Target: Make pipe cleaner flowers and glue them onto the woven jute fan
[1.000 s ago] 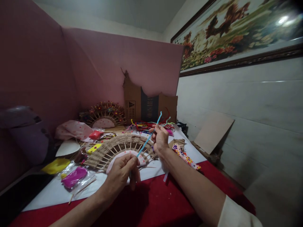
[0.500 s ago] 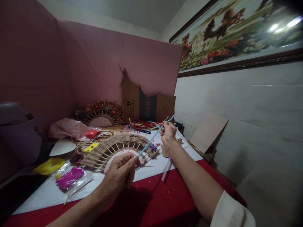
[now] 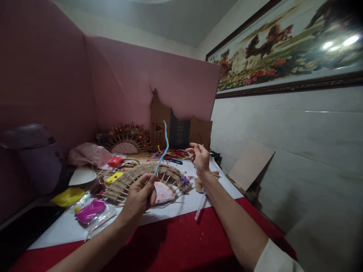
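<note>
A light-blue pipe cleaner (image 3: 166, 145) rises upright, slightly wavy, from my left hand (image 3: 141, 192), whose thumb and fingers pinch its lower end. To the right, my right hand (image 3: 200, 158) is apart from the pipe cleaner, fingers loosely bent and parted, with nothing seen in them. Behind and below my left hand lies a woven twine fan (image 3: 153, 168) with thin stick ribs, a pink dotted centre (image 3: 164, 192) and a purple flower (image 3: 185, 180) near its right end. My left hand hides part of the fan.
Magenta clay (image 3: 90, 211) in a plastic bag, a yellow packet (image 3: 68, 196) and a red packet (image 3: 115, 162) lie left. A finished-looking fan (image 3: 124, 138) stands behind. Bright pipe cleaners (image 3: 181, 153) lie before torn cardboard (image 3: 195, 134). A glue stick (image 3: 200, 207) lies near the red cloth (image 3: 187, 238).
My right hand has let go of the blue pipe cleaner's upper end. The pipe cleaner has swung from slanting right to nearly upright in my left hand, which has moved slightly left and up.
</note>
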{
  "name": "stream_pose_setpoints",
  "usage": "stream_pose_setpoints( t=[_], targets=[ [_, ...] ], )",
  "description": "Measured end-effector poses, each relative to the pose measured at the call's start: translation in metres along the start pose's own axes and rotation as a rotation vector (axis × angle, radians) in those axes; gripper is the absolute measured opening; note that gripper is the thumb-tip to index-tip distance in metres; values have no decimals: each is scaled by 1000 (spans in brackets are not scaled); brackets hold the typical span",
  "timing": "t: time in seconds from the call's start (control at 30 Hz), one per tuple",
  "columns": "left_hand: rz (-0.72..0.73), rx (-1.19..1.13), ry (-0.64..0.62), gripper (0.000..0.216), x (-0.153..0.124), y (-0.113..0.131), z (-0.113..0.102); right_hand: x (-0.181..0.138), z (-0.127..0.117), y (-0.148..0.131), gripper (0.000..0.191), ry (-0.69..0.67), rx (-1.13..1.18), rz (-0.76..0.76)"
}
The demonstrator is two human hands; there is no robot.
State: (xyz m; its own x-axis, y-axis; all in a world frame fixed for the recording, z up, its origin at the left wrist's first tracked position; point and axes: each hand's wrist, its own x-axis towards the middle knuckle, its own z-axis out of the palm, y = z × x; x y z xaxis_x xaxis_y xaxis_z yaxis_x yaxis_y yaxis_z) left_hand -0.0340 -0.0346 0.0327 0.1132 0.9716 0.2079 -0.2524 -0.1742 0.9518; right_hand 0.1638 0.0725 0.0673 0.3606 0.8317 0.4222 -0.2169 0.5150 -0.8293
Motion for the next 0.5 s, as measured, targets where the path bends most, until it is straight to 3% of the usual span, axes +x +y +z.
stream_pose_setpoints(
  t=[0.13, 0.23, 0.3, 0.37, 0.43, 0.5],
  targets=[
    [16, 3, 9, 31, 2, 1, -3, -4, 0, 5, 31, 62, -218, -201],
    [32, 5, 30, 32, 1, 4, -2, -17, 2, 5, 20, 65, -508, -543],
    [44, 19, 45, 33, 0, 5, -1, -32, 7, 3, 16, -39, -644, -835],
    [63, 39, 51, 34, -1, 5, 0, -49, 13, 1, 26, -226, -724, -1053],
    [77, 57, 37, 34, -1, 5, 0, -64, 20, -2, 35, -415, -833, -1210],
    [79, 69, 13, 34, -2, 5, 1, -75, 25, -5, 34, -494, -885, -1311]
  ],
)
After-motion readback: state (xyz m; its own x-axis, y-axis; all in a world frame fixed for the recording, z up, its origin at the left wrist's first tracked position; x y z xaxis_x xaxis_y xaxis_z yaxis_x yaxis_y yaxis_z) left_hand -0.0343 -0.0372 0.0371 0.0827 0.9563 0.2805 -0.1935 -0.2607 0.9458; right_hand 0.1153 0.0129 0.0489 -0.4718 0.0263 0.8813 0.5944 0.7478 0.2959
